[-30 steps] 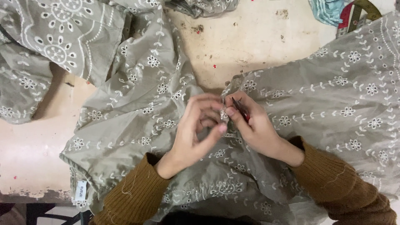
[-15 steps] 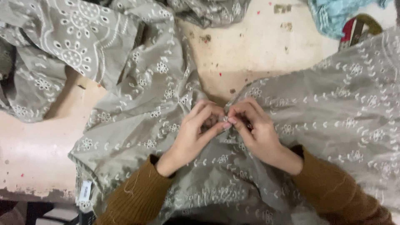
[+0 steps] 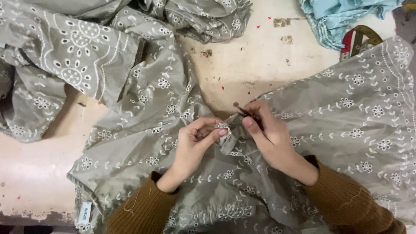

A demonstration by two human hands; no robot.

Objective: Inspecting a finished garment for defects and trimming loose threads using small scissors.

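A grey-green garment [image 3: 143,130] with white embroidered flowers lies spread over the pale worktable [image 3: 247,65]. My left hand [image 3: 195,143] pinches a small bunched fold of this fabric [image 3: 223,128] between thumb and fingers. Just to its right, my right hand [image 3: 266,134] holds a thin dark tool [image 3: 242,111], its tip pointing up and left near the fold. Both wrists wear brown knitted sleeves. What kind of tool it is cannot be made out.
More of the same embroidered cloth is heaped at the top left [image 3: 73,56] and top middle [image 3: 203,17]. A light blue cloth [image 3: 342,17] lies at the top right, with a red and green strap [image 3: 357,39] beside it. The table's worn front edge [image 3: 30,214] runs bottom left.
My hands have drawn slightly apart; the right hand has lifted the dark tool up away from the fold. The view has shifted, showing more cloth at the top.
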